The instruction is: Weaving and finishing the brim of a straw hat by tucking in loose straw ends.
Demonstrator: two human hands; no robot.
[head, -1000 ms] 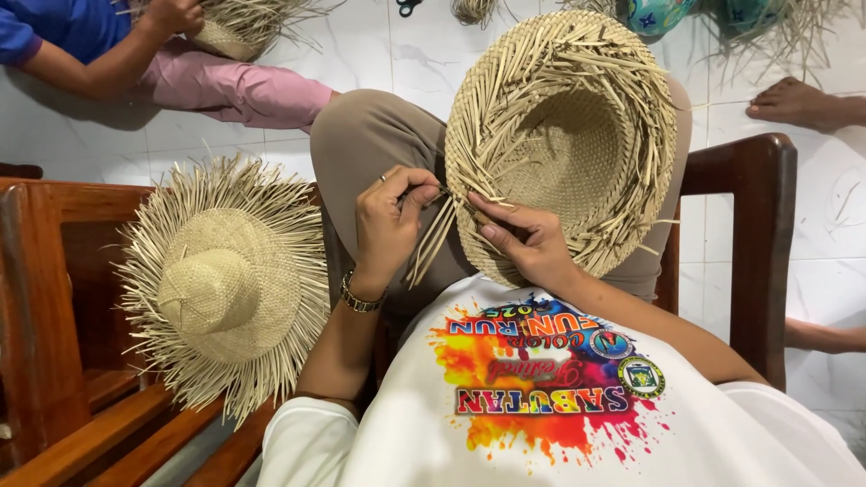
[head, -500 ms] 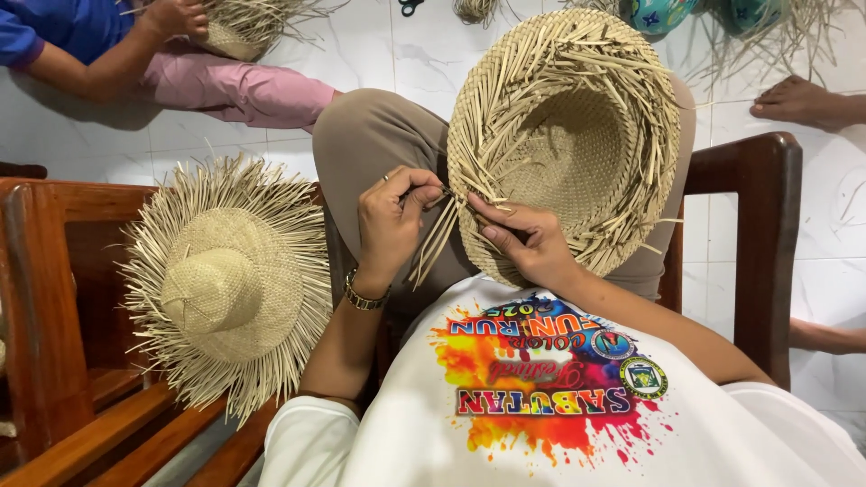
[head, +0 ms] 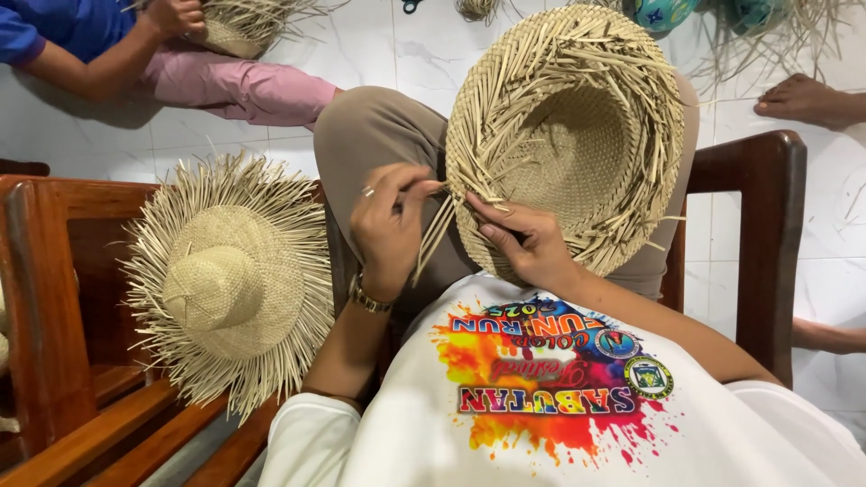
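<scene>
Clearly the biggest risk sits with the unfinished straw hat [head: 577, 135] itself: it rests crown-down on the person's lap, propped against the raised knee, and if the right hand [head: 528, 243] loosens its hold on the near brim, I judge the whole piece could tip or roll off. Next, the brim weave could slacken, since many loose strip ends stand out all around the rim, unsecured. Smaller still, the few straw strips [head: 435, 236] pinched by the left hand [head: 388, 230] could crease or snap if pulled too sharply. The left fingers are clenched on those strips; the right fingers press on the brim edge, grasping it. The hat looks pale tan, tightly woven inside, ragged at the edge. A finished fringed hat [head: 230, 280] lies on the wooden bench [head: 54, 298] beside.
</scene>
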